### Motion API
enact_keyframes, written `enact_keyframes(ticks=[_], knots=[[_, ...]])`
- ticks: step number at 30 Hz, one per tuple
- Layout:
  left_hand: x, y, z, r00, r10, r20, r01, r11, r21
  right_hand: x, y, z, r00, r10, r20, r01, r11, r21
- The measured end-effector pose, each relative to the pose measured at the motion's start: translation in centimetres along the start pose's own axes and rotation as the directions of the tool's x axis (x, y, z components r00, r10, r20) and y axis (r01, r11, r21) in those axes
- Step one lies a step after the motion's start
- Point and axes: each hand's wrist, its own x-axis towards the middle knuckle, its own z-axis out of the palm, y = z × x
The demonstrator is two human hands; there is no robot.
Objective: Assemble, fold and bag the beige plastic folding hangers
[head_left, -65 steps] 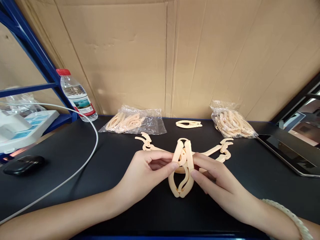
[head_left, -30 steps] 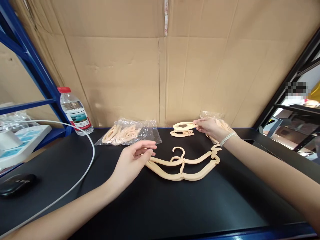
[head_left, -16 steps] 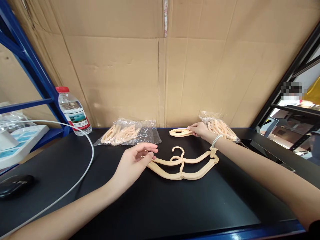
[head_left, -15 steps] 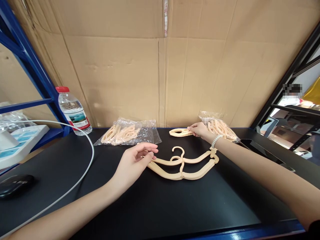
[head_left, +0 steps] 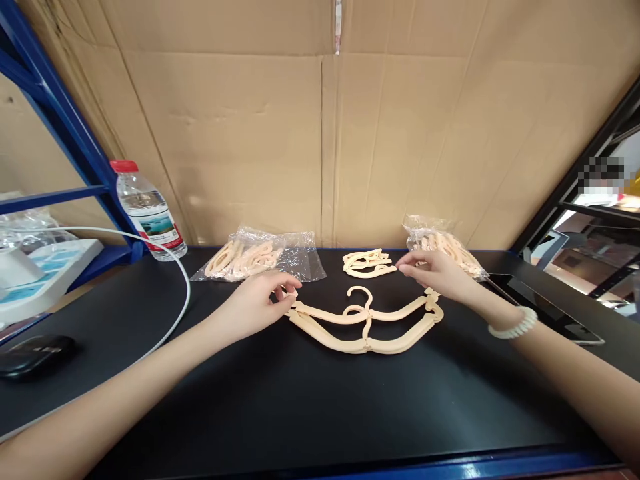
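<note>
Two beige folding hangers (head_left: 345, 345) lie unfolded on the black tabletop, one in front of the other, hooks pointing away from me. My left hand (head_left: 255, 301) hovers loosely curved at their left ends, thumb and fingers apart. A hanger end shows between them; whether the fingers touch it I cannot tell. Farther back lies a folded beige hanger (head_left: 370, 272), its parts slightly spread. My right hand (head_left: 437, 275), wearing a pale beaded bracelet (head_left: 514, 324), is just right of it, holding nothing, fingers loosely bent. It partly covers the right-hand bag.
Clear plastic bags of folded hangers lie at the back, a left bag (head_left: 250, 257) and a right bag (head_left: 447, 245), before a cardboard wall (head_left: 240, 147). Around are a water bottle (head_left: 153, 213), white cable (head_left: 187, 293), black mouse (head_left: 37, 355), power strip (head_left: 65, 270) and tablet (head_left: 545, 307).
My right hand has let go of the folded hanger, which now lies on the table, and drawn back to the right. My left hand has shifted slightly left along the hanger ends.
</note>
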Motion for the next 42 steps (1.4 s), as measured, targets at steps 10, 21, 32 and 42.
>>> enact_keyframes(ticks=[10,21,32,42], knots=[[0.7,-1.8,-1.7,0.992,0.037,0.118,-0.067,0.963,0.261,-1.9,2.5,-4.5,0.893,-0.189,0.408,0.327,0.896,-0.300],[0.7,-2.0,0.0,0.947,0.207,0.246,-0.232,0.970,0.077,-1.6,3.5,-3.6,0.884,-0.155,0.441,0.320,0.888,-0.331],[0.4,-1.8,0.1,0.946,0.259,0.194,-0.304,0.917,0.257,-1.4,3.4,-3.8,0.899,-0.131,0.418,0.291,0.891,-0.348],[0.2,-1.2,0.0,0.966,0.247,0.079,-0.259,0.910,0.323,-1.5,3.0,-4.4,0.897,-0.091,0.433,0.258,0.903,-0.344]])
